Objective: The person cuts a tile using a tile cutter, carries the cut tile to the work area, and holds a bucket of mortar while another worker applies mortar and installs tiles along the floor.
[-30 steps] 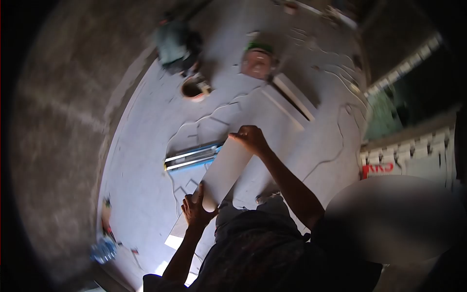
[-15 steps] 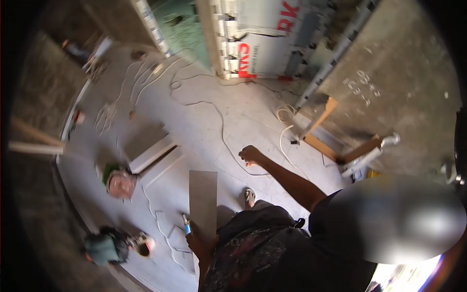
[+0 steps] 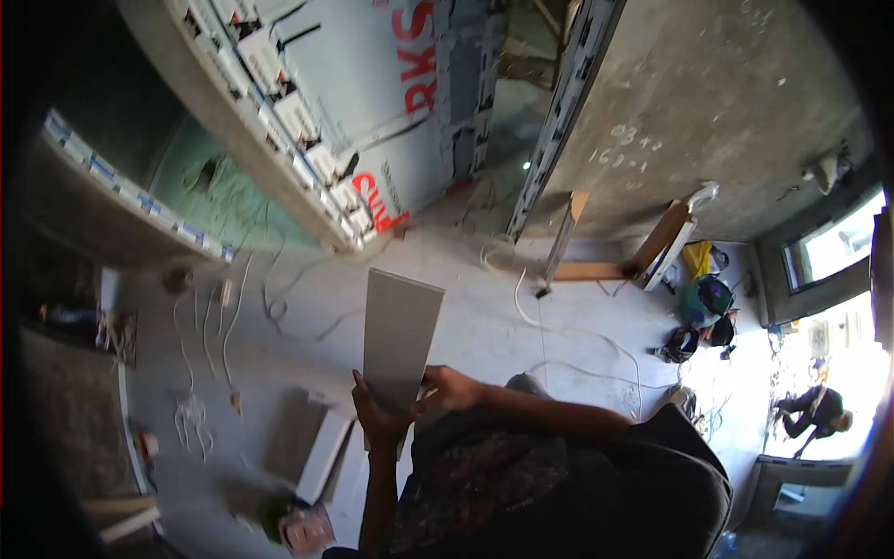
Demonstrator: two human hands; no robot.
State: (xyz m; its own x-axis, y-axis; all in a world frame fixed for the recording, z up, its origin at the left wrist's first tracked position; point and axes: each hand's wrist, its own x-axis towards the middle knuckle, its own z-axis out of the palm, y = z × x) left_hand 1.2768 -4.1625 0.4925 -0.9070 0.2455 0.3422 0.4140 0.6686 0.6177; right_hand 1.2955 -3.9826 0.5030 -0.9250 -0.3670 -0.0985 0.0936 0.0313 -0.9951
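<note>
A flat, light grey rectangular board [image 3: 402,326] stands upright in front of my body, in the middle of the view. My left hand [image 3: 382,416] is closed round its lower part, with the thumb along the left edge. On the opposite side my right hand [image 3: 447,389] is closed at the board's lower right edge, its fingers bent against it. The board's lower end is partly hidden by my hands.
White cables [image 3: 596,340] trail over the pale floor. Long white pieces [image 3: 325,456] and a pink container [image 3: 305,531] lie at lower left. A wooden frame [image 3: 596,271] leans near the right wall, beside bags [image 3: 708,300]. Another person [image 3: 812,412] is at far right.
My right hand has come back from its outstretched position to the board's edge. The board has risen in view, still in my left hand. My view has turned toward the right.
</note>
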